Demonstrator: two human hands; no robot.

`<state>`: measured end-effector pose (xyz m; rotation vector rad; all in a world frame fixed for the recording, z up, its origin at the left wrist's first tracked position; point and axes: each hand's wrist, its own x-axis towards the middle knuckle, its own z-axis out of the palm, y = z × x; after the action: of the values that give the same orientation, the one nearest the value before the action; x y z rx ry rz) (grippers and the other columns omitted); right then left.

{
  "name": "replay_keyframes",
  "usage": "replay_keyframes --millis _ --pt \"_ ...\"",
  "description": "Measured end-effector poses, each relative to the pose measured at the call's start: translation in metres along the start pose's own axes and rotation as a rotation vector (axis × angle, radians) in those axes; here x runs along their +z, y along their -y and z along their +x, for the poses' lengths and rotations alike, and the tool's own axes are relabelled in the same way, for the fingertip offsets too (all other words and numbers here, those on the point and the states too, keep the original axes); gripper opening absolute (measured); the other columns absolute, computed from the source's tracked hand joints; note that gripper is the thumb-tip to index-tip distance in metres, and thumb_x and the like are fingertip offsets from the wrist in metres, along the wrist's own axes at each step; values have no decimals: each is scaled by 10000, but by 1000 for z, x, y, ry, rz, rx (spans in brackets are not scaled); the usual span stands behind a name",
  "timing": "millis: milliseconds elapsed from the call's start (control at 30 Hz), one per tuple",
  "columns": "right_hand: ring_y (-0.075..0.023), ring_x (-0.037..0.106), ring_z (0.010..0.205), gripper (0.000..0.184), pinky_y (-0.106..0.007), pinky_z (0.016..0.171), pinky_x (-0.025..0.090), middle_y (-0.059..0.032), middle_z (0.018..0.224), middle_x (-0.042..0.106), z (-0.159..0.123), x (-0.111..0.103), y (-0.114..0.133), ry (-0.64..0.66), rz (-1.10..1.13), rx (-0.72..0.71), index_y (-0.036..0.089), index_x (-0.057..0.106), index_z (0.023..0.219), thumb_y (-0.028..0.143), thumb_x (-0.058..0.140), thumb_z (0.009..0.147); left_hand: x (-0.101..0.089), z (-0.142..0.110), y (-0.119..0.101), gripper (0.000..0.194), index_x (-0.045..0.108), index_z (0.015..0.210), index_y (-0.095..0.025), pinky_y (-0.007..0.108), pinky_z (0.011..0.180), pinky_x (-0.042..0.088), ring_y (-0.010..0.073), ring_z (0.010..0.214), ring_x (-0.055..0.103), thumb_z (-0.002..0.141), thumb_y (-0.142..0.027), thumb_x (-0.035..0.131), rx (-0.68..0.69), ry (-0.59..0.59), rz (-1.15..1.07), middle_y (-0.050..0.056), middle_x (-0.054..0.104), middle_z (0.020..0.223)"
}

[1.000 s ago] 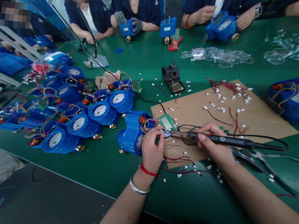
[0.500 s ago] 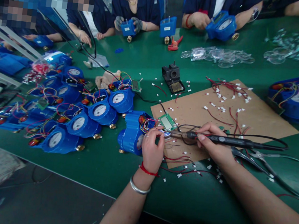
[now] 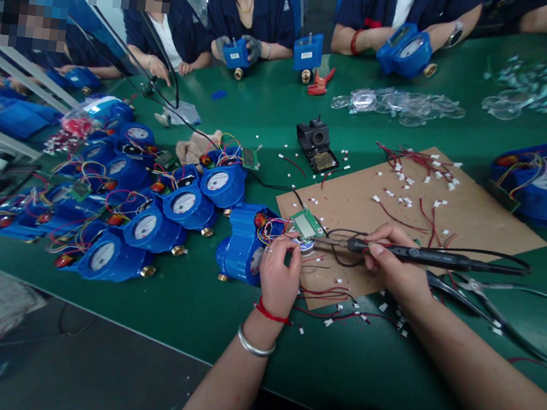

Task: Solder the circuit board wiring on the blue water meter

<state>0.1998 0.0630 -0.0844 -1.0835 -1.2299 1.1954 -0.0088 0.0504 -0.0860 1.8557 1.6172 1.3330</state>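
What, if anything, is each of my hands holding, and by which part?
Your right hand holds the soldering iron by the front of its black handle. Your left hand is by the green circuit board; whether its fingertips grip anything can't be told.

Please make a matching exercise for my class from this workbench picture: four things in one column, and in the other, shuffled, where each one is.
Things:
1. soldering iron
2. red tool
3. brown sheet
4. black stand

Places:
A. beneath scattered red wires and white connectors
B. across the table, next to an upright blue meter
C. gripped in the right hand
D. on the green tabletop, just beyond the sheet's far edge

Right pairs: 1-C, 2-B, 3-A, 4-D
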Motion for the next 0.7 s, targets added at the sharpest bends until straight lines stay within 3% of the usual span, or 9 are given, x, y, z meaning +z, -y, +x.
replay_keyframes --millis 700 --pt "-128 499 504 141 -258 487 377 25 591 565 -2 -2 -2 82 -123 17 232 541 865 350 609 829 -2 -5 2 44 542 878 -182 367 895 443 189 1017 583 895 -172 503 11 30 63 80 642 1060"
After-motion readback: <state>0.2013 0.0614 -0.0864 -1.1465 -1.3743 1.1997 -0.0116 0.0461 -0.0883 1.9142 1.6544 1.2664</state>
